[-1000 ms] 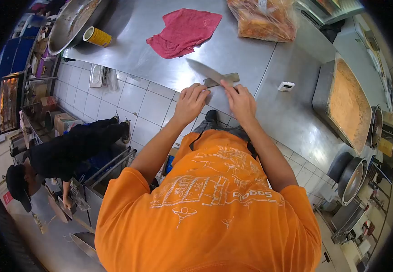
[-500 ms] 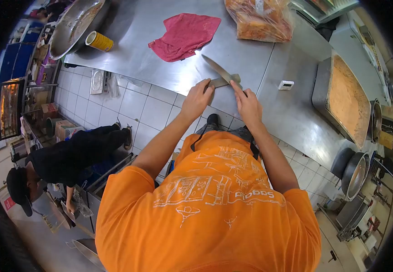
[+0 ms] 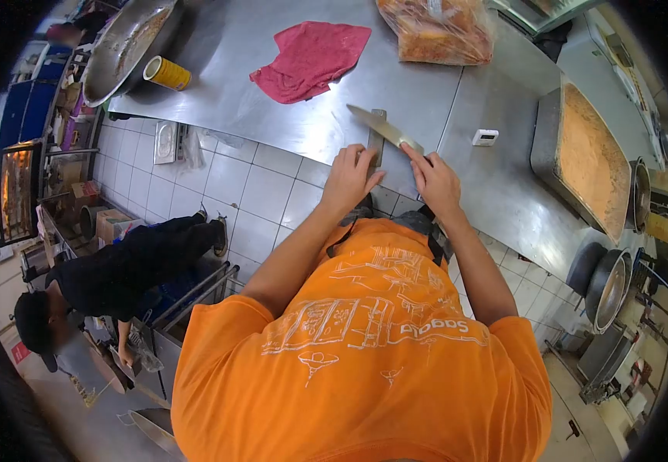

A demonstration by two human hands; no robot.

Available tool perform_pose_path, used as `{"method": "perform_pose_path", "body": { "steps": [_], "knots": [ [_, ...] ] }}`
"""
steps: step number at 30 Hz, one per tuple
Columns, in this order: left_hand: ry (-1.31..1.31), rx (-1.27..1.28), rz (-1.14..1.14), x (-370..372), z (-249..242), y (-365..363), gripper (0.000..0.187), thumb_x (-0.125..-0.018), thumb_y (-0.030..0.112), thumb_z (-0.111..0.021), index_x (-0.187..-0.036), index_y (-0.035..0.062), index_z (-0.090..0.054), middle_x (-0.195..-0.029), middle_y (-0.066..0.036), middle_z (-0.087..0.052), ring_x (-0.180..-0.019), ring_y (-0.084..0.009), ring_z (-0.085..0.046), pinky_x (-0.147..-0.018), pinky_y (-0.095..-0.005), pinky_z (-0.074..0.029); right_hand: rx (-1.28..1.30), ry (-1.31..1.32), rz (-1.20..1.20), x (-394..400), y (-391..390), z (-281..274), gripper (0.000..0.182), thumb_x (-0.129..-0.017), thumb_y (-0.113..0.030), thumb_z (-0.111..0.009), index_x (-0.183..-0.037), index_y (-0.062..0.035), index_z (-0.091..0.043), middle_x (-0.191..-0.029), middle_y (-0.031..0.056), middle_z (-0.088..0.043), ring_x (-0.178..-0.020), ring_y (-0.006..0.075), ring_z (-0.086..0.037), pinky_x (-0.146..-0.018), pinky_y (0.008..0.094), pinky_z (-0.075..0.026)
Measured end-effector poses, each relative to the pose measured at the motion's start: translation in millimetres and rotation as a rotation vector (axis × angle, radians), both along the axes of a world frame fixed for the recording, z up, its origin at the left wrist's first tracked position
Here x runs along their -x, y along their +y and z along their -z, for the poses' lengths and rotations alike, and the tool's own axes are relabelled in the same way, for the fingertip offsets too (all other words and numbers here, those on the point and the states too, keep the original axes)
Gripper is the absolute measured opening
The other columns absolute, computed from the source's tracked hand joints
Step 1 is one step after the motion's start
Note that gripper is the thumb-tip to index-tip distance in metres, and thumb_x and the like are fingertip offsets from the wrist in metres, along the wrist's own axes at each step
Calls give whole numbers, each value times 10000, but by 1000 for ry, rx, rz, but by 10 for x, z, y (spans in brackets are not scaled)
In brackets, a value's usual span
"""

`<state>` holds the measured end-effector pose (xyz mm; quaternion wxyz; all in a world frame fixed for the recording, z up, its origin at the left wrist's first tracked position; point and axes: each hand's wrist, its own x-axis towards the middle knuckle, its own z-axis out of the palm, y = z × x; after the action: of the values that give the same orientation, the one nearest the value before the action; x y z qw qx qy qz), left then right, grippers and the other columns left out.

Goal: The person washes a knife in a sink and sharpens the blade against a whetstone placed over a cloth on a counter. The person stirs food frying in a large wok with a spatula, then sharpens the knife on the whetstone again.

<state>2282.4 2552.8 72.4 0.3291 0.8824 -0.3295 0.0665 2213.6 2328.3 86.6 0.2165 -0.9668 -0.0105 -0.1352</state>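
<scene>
In my right hand is a kitchen knife, its blade pointing up and left. The blade lies across a narrow flat grey sharpening stone over the near edge of the steel table. My left hand grips the lower end of the stone, with the thumb at its bottom and the fingers along its left side. A crumpled red cloth lies on the table beyond the knife tip.
The steel table carries a large metal pan, a yellow can, a plastic bag of orange food, a small white timer and a deep tray. A person in black works at the left.
The stone has swung from slanting sideways to nearly upright in view. My right hand and the knife have shifted slightly right and down, and the blade now crosses nearer the stone's top.
</scene>
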Motion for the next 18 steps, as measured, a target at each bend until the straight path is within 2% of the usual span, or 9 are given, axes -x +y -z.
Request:
{"method": "perform_pose_path", "body": {
  "steps": [2,5,8,12,13,16,17,18],
  "knots": [
    [-61,-47,64,28,-39,145,491,-852,277,-805,-1229,56,-582,-1136,-156,-572,-1036,-343,-576,-838,-438,-479,58,-18,-61,-68,-5,28,470,-982,-225,-670,-1423,-379,-628,-838,67,-555,-708,262,-627,-628,404,-532],
    [-77,-108,2,81,59,336,522,-843,311,-810,-1248,68,-587,-1153,-153,-577,-1050,-340,-580,-856,-446,-475,27,39,-1,-139,19,12,447,-998,-253,-656,-1425,-382,-626,-843,69,-567,-715,273,-632,-640,402,-533],
    [112,-35,-132,69,-41,162,628,-822,367,-819,-1306,53,-568,-1172,-158,-580,-1065,-348,-582,-875,-455,-475,-139,27,181,-113,-85,31,430,-1020,-261,-633,-1436,-369,-618,-867,75,-593,-749,282,-640,-672,405,-536],
    [99,-273,-223,-155,3,-438,865,-803,350,-825,-1453,-63,-432,-1138,-206,-556,-973,-393,-589,-833,-465,-526,-50,-19,286,129,-326,-32,436,-1040,-225,-601,-1464,-327,-602,-925,91,-636,-818,287,-647,-743,392,-532],
    [67,-267,-282,-252,145,-531,760,-775,255,-809,-1361,-104,-483,-1105,-231,-561,-936,-405,-597,-812,-461,-542,-68,21,324,228,-370,-20,443,-1041,-210,-596,-1472,-312,-597,-937,99,-643,-835,287,-648,-760,389,-530],
    [170,-323,-270,-600,187,-506,584,-740,186,-778,-1207,-91,-562,-1078,-251,-572,-919,-405,-605,-802,-467,-542,-194,66,360,465,-404,-224,450,-1048,-166,-571,-1490,-251,-589,-987,129,-668,-873,296,-649,-802,384,-520],
    [123,-331,-246,-759,98,-415,411,-716,150,-754,-1034,-66,-609,-1032,-256,-586,-936,-419,-606,-816,-493,-537,-228,36,361,540,-408,-225,437,-1039,-170,-592,-1471,-228,-609,-948,123,-648,-831,287,-630,-768,384,-516],
    [98,-341,-264,-979,88,-325,361,-715,135,-747,-1002,-55,-640,-1029,-248,-600,-956,-424,-607,-846,-521,-524,-265,3,366,601,-417,-213,425,-1029,-174,-614,-1452,-205,-629,-910,117,-628,-789,277,-612,-734,385,-512]
  ]
}}
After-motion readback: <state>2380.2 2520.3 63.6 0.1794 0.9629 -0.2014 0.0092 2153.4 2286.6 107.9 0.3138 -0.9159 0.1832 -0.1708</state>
